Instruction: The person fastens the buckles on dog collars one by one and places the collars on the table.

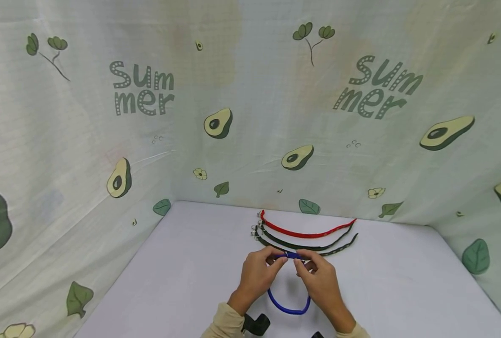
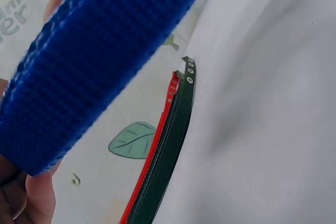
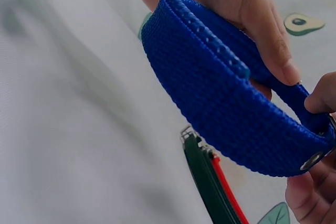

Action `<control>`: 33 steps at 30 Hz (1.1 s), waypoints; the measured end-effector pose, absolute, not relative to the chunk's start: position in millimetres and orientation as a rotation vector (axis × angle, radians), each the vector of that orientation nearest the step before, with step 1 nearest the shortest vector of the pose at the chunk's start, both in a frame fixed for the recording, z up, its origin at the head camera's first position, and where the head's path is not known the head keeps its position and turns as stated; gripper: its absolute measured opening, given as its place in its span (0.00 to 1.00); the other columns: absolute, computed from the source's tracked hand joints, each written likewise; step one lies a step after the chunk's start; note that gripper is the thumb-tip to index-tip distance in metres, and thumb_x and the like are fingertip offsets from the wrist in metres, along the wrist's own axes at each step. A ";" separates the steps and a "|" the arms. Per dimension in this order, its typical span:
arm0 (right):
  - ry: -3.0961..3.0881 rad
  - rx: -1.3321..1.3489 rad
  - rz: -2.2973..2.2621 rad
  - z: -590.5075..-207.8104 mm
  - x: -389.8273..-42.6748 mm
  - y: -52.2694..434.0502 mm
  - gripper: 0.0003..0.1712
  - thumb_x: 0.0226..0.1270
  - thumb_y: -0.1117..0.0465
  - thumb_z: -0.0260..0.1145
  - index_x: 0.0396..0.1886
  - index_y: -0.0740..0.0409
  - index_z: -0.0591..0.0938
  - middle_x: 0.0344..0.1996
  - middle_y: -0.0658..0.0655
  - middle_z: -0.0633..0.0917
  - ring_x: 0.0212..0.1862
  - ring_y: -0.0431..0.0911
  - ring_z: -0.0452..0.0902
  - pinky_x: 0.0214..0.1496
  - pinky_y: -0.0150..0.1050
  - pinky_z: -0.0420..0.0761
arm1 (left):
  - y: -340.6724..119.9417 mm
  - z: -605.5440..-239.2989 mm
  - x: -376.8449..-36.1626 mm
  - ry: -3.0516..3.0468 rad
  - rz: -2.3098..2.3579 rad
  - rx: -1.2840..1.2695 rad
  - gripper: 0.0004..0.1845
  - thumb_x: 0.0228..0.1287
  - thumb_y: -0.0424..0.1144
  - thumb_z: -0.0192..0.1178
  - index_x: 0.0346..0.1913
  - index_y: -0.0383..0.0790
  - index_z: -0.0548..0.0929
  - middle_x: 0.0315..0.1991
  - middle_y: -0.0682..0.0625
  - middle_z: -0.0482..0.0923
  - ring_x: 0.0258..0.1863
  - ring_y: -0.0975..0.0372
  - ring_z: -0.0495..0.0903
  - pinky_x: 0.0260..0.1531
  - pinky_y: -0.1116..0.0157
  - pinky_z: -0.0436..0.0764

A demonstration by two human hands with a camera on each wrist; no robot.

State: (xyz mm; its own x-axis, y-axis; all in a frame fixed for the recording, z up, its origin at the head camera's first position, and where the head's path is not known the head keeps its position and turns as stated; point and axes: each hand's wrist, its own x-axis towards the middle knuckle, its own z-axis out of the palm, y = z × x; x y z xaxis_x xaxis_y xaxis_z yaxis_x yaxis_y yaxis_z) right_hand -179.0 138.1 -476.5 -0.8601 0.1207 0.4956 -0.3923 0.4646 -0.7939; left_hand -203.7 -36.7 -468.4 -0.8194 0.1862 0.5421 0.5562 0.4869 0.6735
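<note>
A blue woven collar (image 1: 289,311) is bent into a loop, its lower part hanging below both hands in the head view. My left hand (image 1: 256,272) pinches it on one side of the top, thumb and fingertips against the strap. The right hand (image 1: 320,281) pinches the other side, a short stretch of strap showing between the two. In the right wrist view the collar (image 3: 226,114) has a metal eyelet and a bit of metal at its right end, where fingers partly hide it. The strap (image 2: 100,61) fills the upper left of the left wrist view.
Beyond the hands lie a red collar (image 1: 309,234) and two dark green collars, the middle one (image 1: 292,245) and the nearest (image 1: 345,249), their metal buckles to the left. A printed cloth (image 1: 250,84) hangs behind the white table (image 1: 183,272). A black object (image 1: 257,325) sits by the left wrist.
</note>
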 end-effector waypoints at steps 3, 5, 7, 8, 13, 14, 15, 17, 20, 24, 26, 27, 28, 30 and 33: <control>-2.247 0.187 1.442 -476.2 -178.1 136.6 0.12 0.63 0.65 0.73 0.47 0.58 0.86 0.32 0.49 0.85 0.23 0.39 0.79 0.22 0.33 0.75 | -38.0 -469.2 -202.4 -2.329 -1.275 -0.605 0.07 0.65 0.45 0.70 0.40 0.46 0.88 0.31 0.61 0.85 0.28 0.74 0.78 0.26 0.74 0.77; -2.264 0.155 1.497 -476.1 -177.5 136.0 0.12 0.65 0.63 0.73 0.47 0.56 0.85 0.33 0.50 0.85 0.23 0.40 0.80 0.22 0.34 0.75 | -39.2 -470.0 -202.9 -2.319 -1.281 -0.596 0.07 0.64 0.44 0.70 0.41 0.45 0.88 0.32 0.60 0.86 0.28 0.74 0.79 0.26 0.74 0.77; -2.275 0.127 1.560 -475.8 -177.1 135.5 0.12 0.66 0.62 0.72 0.48 0.55 0.85 0.36 0.51 0.84 0.24 0.42 0.81 0.22 0.35 0.76 | -40.6 -470.1 -203.0 -2.313 -1.294 -0.580 0.08 0.64 0.44 0.70 0.41 0.45 0.88 0.32 0.59 0.86 0.28 0.73 0.79 0.26 0.74 0.78; -2.278 0.115 1.588 -475.7 -176.7 135.3 0.12 0.66 0.62 0.72 0.49 0.53 0.85 0.37 0.51 0.84 0.24 0.42 0.81 0.22 0.36 0.76 | -41.5 -470.7 -203.6 -2.310 -1.298 -0.573 0.08 0.64 0.44 0.70 0.41 0.45 0.88 0.32 0.59 0.86 0.28 0.73 0.79 0.26 0.74 0.78; -2.280 0.099 1.651 -476.0 -174.8 134.7 0.12 0.67 0.61 0.71 0.49 0.53 0.85 0.38 0.54 0.84 0.25 0.44 0.82 0.23 0.35 0.76 | -45.5 -473.1 -205.5 -2.301 -1.316 -0.551 0.08 0.64 0.43 0.70 0.41 0.43 0.88 0.32 0.57 0.86 0.27 0.72 0.79 0.25 0.73 0.78; -2.278 0.100 1.652 -476.3 -174.7 134.6 0.12 0.67 0.61 0.71 0.49 0.54 0.85 0.38 0.54 0.84 0.26 0.43 0.82 0.23 0.35 0.76 | -46.2 -473.8 -205.8 -2.298 -1.316 -0.550 0.08 0.64 0.42 0.71 0.41 0.43 0.88 0.32 0.57 0.86 0.27 0.72 0.78 0.25 0.73 0.78; -2.274 0.103 1.651 -476.8 -174.6 134.4 0.12 0.67 0.62 0.71 0.50 0.54 0.85 0.38 0.55 0.84 0.26 0.43 0.82 0.24 0.34 0.76 | -46.6 -474.1 -206.1 -2.296 -1.316 -0.548 0.08 0.64 0.42 0.71 0.41 0.43 0.88 0.32 0.56 0.86 0.27 0.72 0.78 0.25 0.73 0.78; -2.269 0.099 1.663 -477.5 -174.6 133.9 0.14 0.67 0.62 0.71 0.51 0.56 0.84 0.38 0.55 0.84 0.26 0.43 0.83 0.25 0.34 0.77 | -47.5 -474.9 -206.6 -2.288 -1.314 -0.548 0.08 0.64 0.42 0.71 0.41 0.42 0.88 0.32 0.56 0.86 0.27 0.71 0.78 0.24 0.73 0.78; -2.281 0.084 1.681 -478.4 -175.1 132.2 0.16 0.68 0.64 0.70 0.54 0.58 0.82 0.38 0.56 0.84 0.26 0.44 0.83 0.27 0.34 0.77 | -49.1 -475.8 -206.8 -2.276 -1.317 -0.542 0.07 0.64 0.41 0.71 0.40 0.42 0.88 0.32 0.56 0.86 0.27 0.71 0.78 0.24 0.72 0.79; -2.283 0.089 1.720 -478.9 -174.1 131.0 0.17 0.68 0.64 0.70 0.55 0.58 0.81 0.38 0.57 0.83 0.27 0.44 0.83 0.27 0.34 0.78 | -52.5 -477.3 -207.4 -2.261 -1.334 -0.516 0.05 0.63 0.40 0.71 0.39 0.43 0.88 0.31 0.56 0.86 0.26 0.70 0.78 0.25 0.72 0.79; -2.282 0.100 1.738 -479.7 -173.0 130.9 0.17 0.68 0.64 0.70 0.55 0.58 0.81 0.37 0.56 0.83 0.27 0.44 0.83 0.27 0.34 0.78 | -55.0 -478.4 -208.0 -2.260 -1.339 -0.487 0.05 0.63 0.40 0.71 0.39 0.44 0.88 0.31 0.56 0.86 0.26 0.70 0.78 0.25 0.71 0.79; -2.292 0.095 1.743 -479.9 -172.6 130.4 0.17 0.67 0.64 0.70 0.55 0.58 0.81 0.37 0.56 0.83 0.27 0.44 0.83 0.26 0.34 0.78 | -56.3 -479.0 -208.3 -2.257 -1.339 -0.474 0.05 0.63 0.40 0.71 0.38 0.44 0.88 0.31 0.56 0.86 0.26 0.70 0.78 0.25 0.71 0.80; -2.302 0.087 1.748 -480.3 -172.4 129.8 0.17 0.67 0.64 0.70 0.55 0.59 0.81 0.36 0.57 0.83 0.27 0.44 0.83 0.26 0.34 0.78 | -57.7 -480.2 -208.8 -2.256 -1.338 -0.459 0.05 0.63 0.39 0.72 0.38 0.44 0.88 0.31 0.57 0.86 0.26 0.70 0.78 0.26 0.71 0.80; -2.334 0.071 1.748 -481.3 -172.0 128.5 0.17 0.68 0.64 0.70 0.55 0.59 0.81 0.36 0.56 0.83 0.27 0.44 0.83 0.25 0.35 0.78 | -60.3 -481.4 -209.6 -2.249 -1.335 -0.439 0.05 0.62 0.39 0.72 0.38 0.44 0.88 0.31 0.57 0.86 0.26 0.70 0.78 0.26 0.71 0.80; -2.363 0.053 1.758 -482.6 -171.2 126.6 0.16 0.67 0.64 0.70 0.53 0.59 0.81 0.35 0.56 0.83 0.27 0.44 0.82 0.24 0.35 0.78 | -63.5 -483.4 -210.7 -2.218 -1.336 -0.434 0.04 0.63 0.38 0.71 0.38 0.42 0.88 0.31 0.56 0.86 0.25 0.69 0.78 0.25 0.71 0.79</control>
State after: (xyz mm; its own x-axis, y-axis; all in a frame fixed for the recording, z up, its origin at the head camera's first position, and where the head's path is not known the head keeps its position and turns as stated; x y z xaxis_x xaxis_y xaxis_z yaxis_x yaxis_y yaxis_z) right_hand -171.2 126.6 -482.6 -0.9802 0.0879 0.1774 -0.1446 0.2941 -0.9448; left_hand -210.7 -63.5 -483.4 -0.8186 0.0100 0.5742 0.5122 0.4649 0.7221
